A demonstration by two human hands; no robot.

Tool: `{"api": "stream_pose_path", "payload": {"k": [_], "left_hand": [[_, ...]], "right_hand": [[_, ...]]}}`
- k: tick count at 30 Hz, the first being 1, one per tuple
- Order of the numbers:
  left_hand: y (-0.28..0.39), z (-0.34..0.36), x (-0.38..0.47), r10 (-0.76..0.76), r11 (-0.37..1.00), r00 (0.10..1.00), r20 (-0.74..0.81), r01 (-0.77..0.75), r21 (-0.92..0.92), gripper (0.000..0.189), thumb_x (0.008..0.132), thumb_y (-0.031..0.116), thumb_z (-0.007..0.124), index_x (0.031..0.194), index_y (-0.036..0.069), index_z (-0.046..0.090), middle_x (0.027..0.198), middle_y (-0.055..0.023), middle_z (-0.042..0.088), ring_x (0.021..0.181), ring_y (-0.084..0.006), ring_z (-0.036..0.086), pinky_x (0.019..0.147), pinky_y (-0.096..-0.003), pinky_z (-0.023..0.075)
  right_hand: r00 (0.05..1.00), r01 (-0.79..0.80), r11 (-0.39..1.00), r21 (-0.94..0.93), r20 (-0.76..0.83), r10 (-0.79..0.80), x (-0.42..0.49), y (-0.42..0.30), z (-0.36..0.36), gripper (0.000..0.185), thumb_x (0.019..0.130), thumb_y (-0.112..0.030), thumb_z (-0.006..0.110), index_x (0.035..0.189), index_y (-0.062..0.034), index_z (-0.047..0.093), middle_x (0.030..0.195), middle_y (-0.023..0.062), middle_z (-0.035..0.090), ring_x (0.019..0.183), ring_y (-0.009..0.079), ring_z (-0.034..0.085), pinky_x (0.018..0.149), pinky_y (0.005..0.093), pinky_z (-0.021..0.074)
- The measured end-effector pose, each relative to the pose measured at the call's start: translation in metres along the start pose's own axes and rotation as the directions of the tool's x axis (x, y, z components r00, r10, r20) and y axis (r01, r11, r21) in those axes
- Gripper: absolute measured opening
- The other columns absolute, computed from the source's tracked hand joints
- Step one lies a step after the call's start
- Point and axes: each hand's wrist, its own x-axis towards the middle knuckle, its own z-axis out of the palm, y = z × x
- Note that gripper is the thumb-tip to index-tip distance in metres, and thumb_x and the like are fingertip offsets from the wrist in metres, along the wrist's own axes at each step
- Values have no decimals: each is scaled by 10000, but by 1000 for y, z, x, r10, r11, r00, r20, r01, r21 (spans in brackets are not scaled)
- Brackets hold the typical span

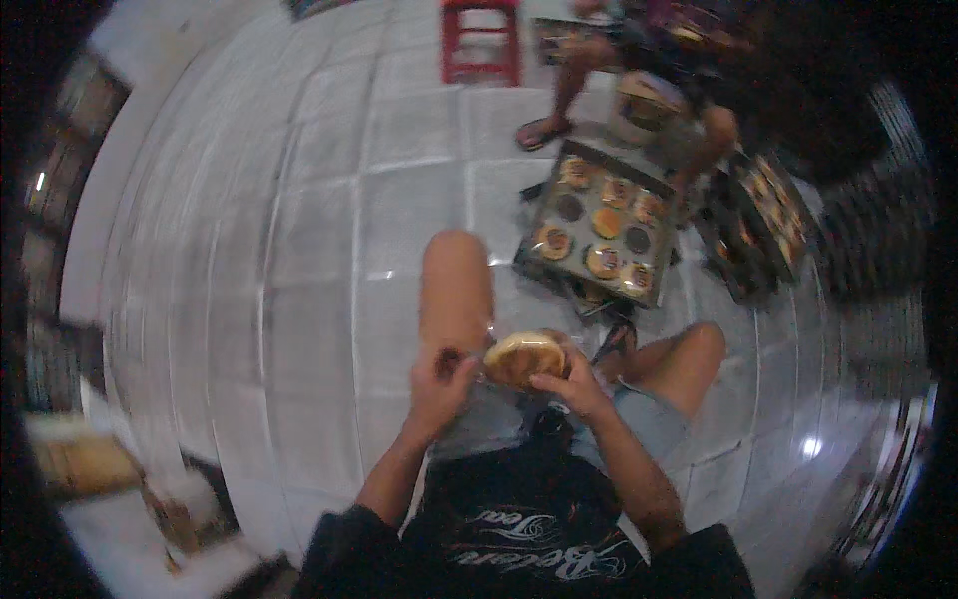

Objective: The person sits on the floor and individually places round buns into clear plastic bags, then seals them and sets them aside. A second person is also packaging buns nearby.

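Above my lap, my right hand point(572, 378) grips a round, golden-brown bun point(524, 361) in what looks like clear plastic wrap. My left hand point(445, 378) is at the bun's left side, with thumb and fingers close together at what may be the wrap's edge; blur hides whether it pinches the plastic. Beyond my knees, a dark-rimmed baking tray point(661, 262) lies tilted on top of other trays. It holds several round baked goods, some pale with dark marks and some dark.
A person's leg and sandalled foot point(542, 133) are beside a pale bucket point(647, 108) past the tray. A red plastic stool point(481, 45) stands on the tiled floor point(322, 247) farther off. More loaded trays point(778, 213) stand at the right. Blurred boxes lie at the lower left.
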Motion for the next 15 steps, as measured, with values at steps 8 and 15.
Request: {"api": "stream_pose_path", "payload": {"k": [8,15], "left_hand": [[-147,-3,81,-651,266,620,439,727,-633,376,888,288,520,1171,41,510,1102,-92,572,966,-227,568,878,-369,431],[-192,1,102,-625,214,614,481,728,-651,401,896,295,515,1196,29,497,1133,-104,560,987,-244,568,893,-381,433]], "right_hand": [[621,90,388,-917,-253,-741,-31,-127,-122,543,710,-40,675,1226,-37,506,1181,162,571,1078,295,568,887,359,461],[727,-103,325,-940,-294,-620,33,-68,-195,515,732,-98,628,1228,-35,502,1092,210,571,1041,390,529,874,465,424]]}}
